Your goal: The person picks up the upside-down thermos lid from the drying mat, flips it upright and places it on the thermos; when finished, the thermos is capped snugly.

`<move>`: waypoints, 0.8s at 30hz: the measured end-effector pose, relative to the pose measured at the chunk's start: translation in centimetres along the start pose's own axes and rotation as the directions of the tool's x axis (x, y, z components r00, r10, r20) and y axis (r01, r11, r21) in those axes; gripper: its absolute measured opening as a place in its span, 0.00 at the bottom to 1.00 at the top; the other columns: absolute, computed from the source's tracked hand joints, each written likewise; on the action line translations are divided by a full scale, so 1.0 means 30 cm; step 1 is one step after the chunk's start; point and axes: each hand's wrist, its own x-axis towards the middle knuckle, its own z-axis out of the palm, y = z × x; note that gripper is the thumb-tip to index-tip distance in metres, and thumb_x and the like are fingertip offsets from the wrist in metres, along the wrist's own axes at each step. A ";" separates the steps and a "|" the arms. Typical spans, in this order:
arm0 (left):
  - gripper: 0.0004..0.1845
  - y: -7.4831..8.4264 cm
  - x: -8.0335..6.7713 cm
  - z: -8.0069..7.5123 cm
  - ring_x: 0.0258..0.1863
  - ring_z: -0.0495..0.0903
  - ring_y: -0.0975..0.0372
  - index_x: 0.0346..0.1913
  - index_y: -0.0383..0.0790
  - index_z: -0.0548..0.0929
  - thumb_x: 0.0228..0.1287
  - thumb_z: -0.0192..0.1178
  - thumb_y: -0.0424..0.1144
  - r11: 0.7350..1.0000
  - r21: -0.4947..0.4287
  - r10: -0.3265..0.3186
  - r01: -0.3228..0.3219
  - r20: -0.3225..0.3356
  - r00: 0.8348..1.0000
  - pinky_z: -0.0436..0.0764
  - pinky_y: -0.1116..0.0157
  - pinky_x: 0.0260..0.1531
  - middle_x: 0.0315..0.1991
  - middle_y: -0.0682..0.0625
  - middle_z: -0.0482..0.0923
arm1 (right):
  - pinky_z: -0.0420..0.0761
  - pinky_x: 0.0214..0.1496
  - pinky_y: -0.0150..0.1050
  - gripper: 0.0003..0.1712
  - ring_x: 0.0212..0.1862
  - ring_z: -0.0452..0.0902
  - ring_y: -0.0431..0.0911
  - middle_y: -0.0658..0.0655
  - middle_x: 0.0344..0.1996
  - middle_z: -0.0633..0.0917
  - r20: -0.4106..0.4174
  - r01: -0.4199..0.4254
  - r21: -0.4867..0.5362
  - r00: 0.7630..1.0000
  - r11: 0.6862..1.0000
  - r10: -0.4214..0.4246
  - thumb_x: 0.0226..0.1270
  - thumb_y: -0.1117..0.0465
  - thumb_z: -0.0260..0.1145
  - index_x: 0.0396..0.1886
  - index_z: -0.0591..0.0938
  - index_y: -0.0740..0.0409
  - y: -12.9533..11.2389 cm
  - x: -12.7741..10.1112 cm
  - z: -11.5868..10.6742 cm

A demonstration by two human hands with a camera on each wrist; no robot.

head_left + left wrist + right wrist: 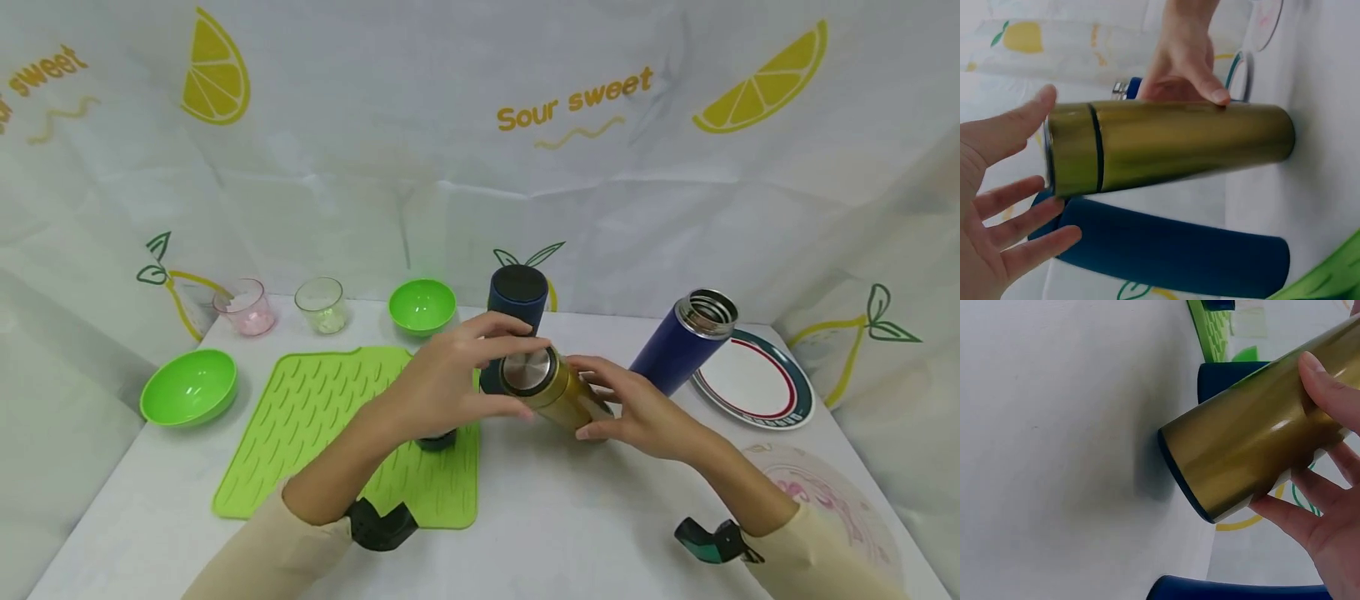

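fingers of my right hand wrap the body of the gold flask, thumb on one side and the rest curled behind it, so that hand has a firm hold. the flask stands on the white table, leaning toward me, its base down on the table just to the right of the green mat. the right wrist view shows the dark bottom rim of the flask right at the tabletop with its shadow under it.

my left hand is at the flask's silver lid, fingers spread and mostly straight around the top. in the left wrist view the left hand is open, palm facing the lid end of the flask, fingertips close to it; i cannot tell whether they touch it.

just behind the gold flask stands a dark blue flask with a black lid, and to the right a second blue flask, lid off, tilts beside a striped plate. a small dark cap lies on the mat under my left wrist. further left are two green bowls, a pink cup and a clear cup.
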 end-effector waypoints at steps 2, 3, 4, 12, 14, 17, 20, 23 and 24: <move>0.33 -0.005 -0.023 -0.018 0.55 0.82 0.61 0.61 0.50 0.85 0.49 0.81 0.48 0.998 -0.046 -0.046 0.043 -0.060 0.997 0.87 0.68 0.45 0.58 0.53 0.81 | 0.79 0.65 0.59 0.48 0.71 0.72 0.64 0.62 0.71 0.74 -0.025 -0.018 0.031 1.000 0.999 0.019 0.58 0.62 0.78 0.76 0.65 0.53 0.011 -0.005 0.004; 0.32 -0.010 -0.037 -0.028 0.52 0.83 0.61 0.61 0.49 0.85 0.49 0.81 0.46 0.995 -0.079 -0.067 0.060 -0.091 0.994 0.87 0.68 0.43 0.57 0.53 0.82 | 0.79 0.65 0.59 0.49 0.71 0.72 0.65 0.62 0.71 0.74 -0.042 -0.025 0.044 0.999 0.999 0.027 0.58 0.63 0.78 0.76 0.64 0.53 0.016 -0.007 0.007; 0.31 -0.017 -0.052 -0.039 0.50 0.83 0.61 0.60 0.48 0.86 0.50 0.81 0.44 0.991 -0.113 -0.089 0.076 -0.116 0.989 0.88 0.68 0.41 0.56 0.53 0.82 | 0.78 0.65 0.59 0.50 0.71 0.71 0.66 0.63 0.71 0.73 -0.061 -0.031 0.058 0.998 0.998 0.034 0.58 0.64 0.78 0.77 0.63 0.53 0.022 -0.009 0.010; 0.29 -0.110 -0.173 -0.072 0.50 0.83 0.63 0.61 0.49 0.84 0.53 0.79 0.41 0.954 -0.163 -0.278 0.251 -0.170 0.945 0.89 0.64 0.43 0.54 0.54 0.85 | 0.77 0.65 0.60 0.53 0.71 0.69 0.68 0.66 0.73 0.69 -0.199 -0.030 0.148 0.978 0.989 0.060 0.59 0.71 0.76 0.79 0.55 0.57 0.055 0.002 0.035; 0.31 -0.134 -0.199 -0.066 0.53 0.81 0.63 0.63 0.51 0.83 0.54 0.78 0.42 0.938 -0.165 -0.329 0.305 -0.152 0.932 0.89 0.61 0.47 0.56 0.55 0.84 | 0.76 0.65 0.61 0.54 0.72 0.67 0.70 0.67 0.75 0.65 -0.217 -0.040 0.179 0.973 0.983 0.079 0.60 0.71 0.75 0.79 0.53 0.56 0.064 0.012 0.039; 0.35 -0.171 -0.234 -0.051 0.58 0.78 0.60 0.67 0.52 0.79 0.55 0.78 0.44 0.909 -0.161 -0.403 0.384 -0.101 0.910 0.86 0.55 0.54 0.61 0.54 0.81 | 0.75 0.65 0.63 0.56 0.74 0.63 0.74 0.69 0.77 0.61 -0.243 -0.056 0.237 0.963 0.970 0.115 0.59 0.73 0.74 0.80 0.50 0.54 0.079 0.029 0.045; 0.40 -0.207 -0.267 -0.032 0.63 0.76 0.54 0.72 0.51 0.74 0.55 0.78 0.45 0.867 -0.156 -0.484 0.474 -0.031 0.875 0.83 0.50 0.59 0.66 0.52 0.78 | 0.74 0.64 0.64 0.58 0.75 0.61 0.75 0.69 0.78 0.59 -0.270 -0.064 0.290 0.952 0.955 0.146 0.59 0.75 0.73 0.80 0.49 0.52 0.097 0.047 0.050; 0.45 -0.243 -0.298 -0.008 0.66 0.74 0.49 0.75 0.48 0.69 0.54 0.78 0.46 0.815 -0.140 -0.562 0.562 0.045 0.826 0.80 0.47 0.63 0.69 0.46 0.75 | 0.78 0.65 0.56 0.58 0.74 0.63 0.74 0.68 0.76 0.61 -0.298 -0.046 0.334 0.942 0.941 0.152 0.59 0.77 0.72 0.80 0.48 0.50 0.115 0.065 0.051; 0.46 -0.255 -0.308 -0.001 0.67 0.74 0.47 0.75 0.46 0.68 0.54 0.78 0.47 0.801 -0.138 -0.580 0.583 0.069 0.812 0.79 0.46 0.64 0.69 0.45 0.74 | 0.79 0.65 0.51 0.58 0.73 0.64 0.73 0.68 0.75 0.62 -0.308 -0.040 0.344 0.939 0.938 0.153 0.59 0.77 0.72 0.79 0.48 0.49 0.122 0.069 0.051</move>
